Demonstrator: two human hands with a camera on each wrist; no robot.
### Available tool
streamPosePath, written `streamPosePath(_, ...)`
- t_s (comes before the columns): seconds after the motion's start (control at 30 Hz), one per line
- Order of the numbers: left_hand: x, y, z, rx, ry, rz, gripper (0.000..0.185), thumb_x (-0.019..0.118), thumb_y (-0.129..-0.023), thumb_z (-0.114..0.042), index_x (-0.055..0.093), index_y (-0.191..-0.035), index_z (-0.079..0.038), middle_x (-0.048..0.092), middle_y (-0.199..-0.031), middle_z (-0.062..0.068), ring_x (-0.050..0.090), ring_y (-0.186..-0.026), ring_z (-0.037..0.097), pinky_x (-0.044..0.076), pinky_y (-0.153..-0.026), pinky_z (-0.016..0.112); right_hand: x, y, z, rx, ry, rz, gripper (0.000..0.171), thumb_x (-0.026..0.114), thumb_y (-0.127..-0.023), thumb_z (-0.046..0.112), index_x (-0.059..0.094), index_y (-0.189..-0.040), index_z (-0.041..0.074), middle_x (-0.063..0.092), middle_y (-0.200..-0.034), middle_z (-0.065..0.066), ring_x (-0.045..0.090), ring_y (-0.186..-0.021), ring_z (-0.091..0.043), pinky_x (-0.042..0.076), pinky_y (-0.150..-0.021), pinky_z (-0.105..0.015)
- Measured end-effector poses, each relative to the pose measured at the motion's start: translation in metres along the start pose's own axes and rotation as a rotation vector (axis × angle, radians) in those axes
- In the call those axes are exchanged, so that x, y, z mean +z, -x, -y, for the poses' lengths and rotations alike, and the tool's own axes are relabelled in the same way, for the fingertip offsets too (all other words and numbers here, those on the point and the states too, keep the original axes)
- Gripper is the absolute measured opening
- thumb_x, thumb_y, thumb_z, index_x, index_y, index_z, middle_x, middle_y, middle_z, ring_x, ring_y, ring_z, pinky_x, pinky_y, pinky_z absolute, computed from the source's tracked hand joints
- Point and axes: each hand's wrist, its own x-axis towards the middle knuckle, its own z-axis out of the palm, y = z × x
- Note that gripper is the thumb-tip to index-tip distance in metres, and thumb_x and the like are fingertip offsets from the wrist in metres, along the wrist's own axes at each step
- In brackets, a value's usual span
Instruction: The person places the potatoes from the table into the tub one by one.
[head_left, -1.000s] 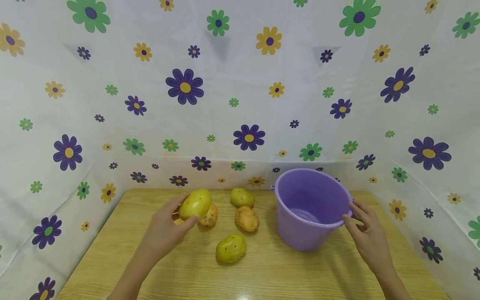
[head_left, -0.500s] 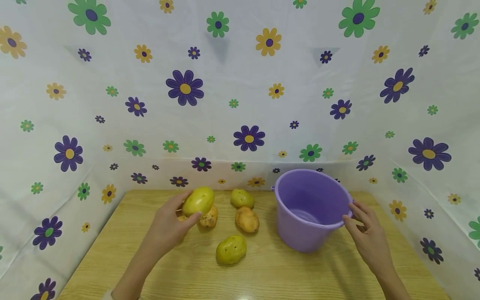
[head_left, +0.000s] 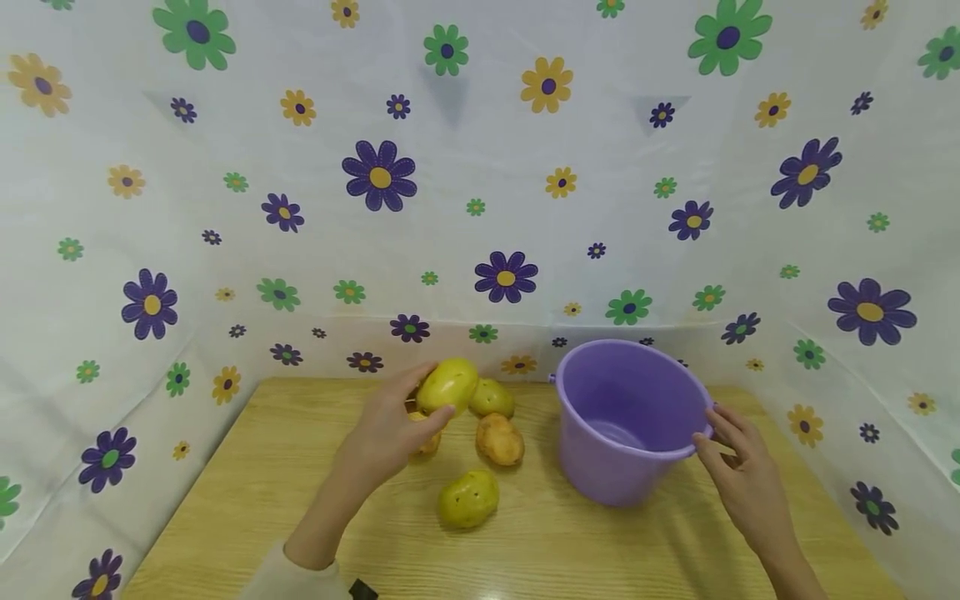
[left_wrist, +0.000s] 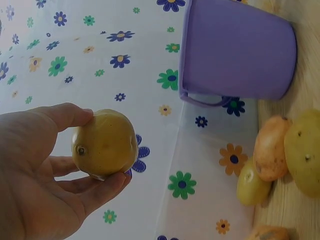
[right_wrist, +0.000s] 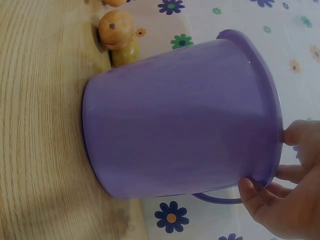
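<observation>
Wooden table (head_left: 225,508), light grain, boxed in on 3 sides by a white cloth backdrop (head_left: 480,208) printed w/ purple, green and yellow flowers; the cloth meets the tabletop along the far edge and both side edges. Left hand (head_left: 382,433) holds a yellow-green potato (head_left: 447,385) lifted off the surface, thumb on one side, fingers curled round the other; the left-wrist view shows the same potato (left_wrist: 104,143) pinched between thumb and fingertips, free of the table. Directly below and behind that hand lie 4 more: an orange-brown potato (head_left: 428,440) partly hidden by the fingers, a green-yellow one (head_left: 492,398) near the back edge, a brown one (head_left: 500,439) mid-table, and a front potato (head_left: 468,498) nearest the viewer. Right of the group stands a purple bucket (head_left: 626,421), upright, mouth open toward the viewer, inside appears bare. Right hand (head_left: 738,471) touches the bucket rim on its right side, fingertips curled over the lip, as the right-wrist view confirms. Bare wood lies between front potato and bucket, along the near edge, and on the table's left part; the bucket sits close to the back-right corner.
</observation>
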Motion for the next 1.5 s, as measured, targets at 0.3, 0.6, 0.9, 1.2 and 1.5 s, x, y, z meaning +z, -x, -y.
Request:
streamPosePath(0.3, 0.030, -0.013, -0.031, 0.033, -0.002, 0.074, 0.061, 0.077, -0.094, -0.023, 0.054, -0.148, -0.006, 0.063, -0.132, 0.008, 0.061, -0.108, 0.021, 0.057, -0.093, 0.039, 0.001, 0.001, 0.002, 0.042, 0.006, 0.022, 0.048, 0.062, -0.105, 0.013, 0.050, -0.143, -0.014, 0.040, -0.152, -0.027, 0.041, -0.111, 0.015, 0.037, -0.084, 0.002)
streamPosePath(0.6, 0.061, -0.030, -0.057, 0.081, 0.003, 0.125, 0.064, 0.077, -0.094, -0.028, 0.053, -0.151, -0.012, 0.062, -0.139, 0.003, 0.060, -0.116, 0.017, 0.054, -0.095, 0.033, 0.000, 0.000, 0.003, 0.019, 0.016, 0.002, 0.046, 0.063, -0.104, 0.010, 0.052, -0.140, -0.016, 0.042, -0.149, -0.028, 0.041, -0.110, 0.018, 0.038, -0.083, 0.003)
streamPosePath(0.9, 0.101, -0.047, -0.075, 0.098, -0.032, 0.161, 0.063, 0.077, -0.093, -0.032, 0.055, -0.149, -0.015, 0.060, -0.143, 0.000, 0.057, -0.121, 0.015, 0.050, -0.099, 0.031, 0.002, 0.001, 0.002, 0.016, 0.028, -0.009, 0.046, 0.065, -0.103, 0.009, 0.053, -0.140, -0.016, 0.043, -0.149, -0.028, 0.041, -0.109, 0.019, 0.038, -0.082, 0.003)
streamPosePath(1.2, 0.141, -0.053, -0.087, 0.112, -0.065, 0.187, 0.065, 0.076, -0.094, -0.039, 0.054, -0.150, -0.013, 0.059, -0.146, 0.000, 0.055, -0.130, 0.013, 0.047, -0.105, 0.027, 0.003, 0.002, 0.000, 0.024, 0.033, -0.011, 0.047, 0.063, -0.104, 0.011, 0.052, -0.140, -0.016, 0.043, -0.149, -0.028, 0.040, -0.109, 0.020, 0.037, -0.082, 0.003)
streamPosePath(1.5, 0.165, -0.048, -0.090, 0.127, -0.161, 0.205, 0.068, 0.074, -0.094, -0.048, 0.054, -0.151, -0.017, 0.059, -0.145, -0.005, 0.055, -0.131, 0.008, 0.047, -0.105, 0.024, 0.003, 0.002, 0.001, 0.046, 0.056, 0.009, 0.049, 0.062, -0.105, 0.014, 0.050, -0.144, -0.012, 0.042, -0.151, -0.027, 0.038, -0.109, 0.019, 0.036, -0.081, 0.003)
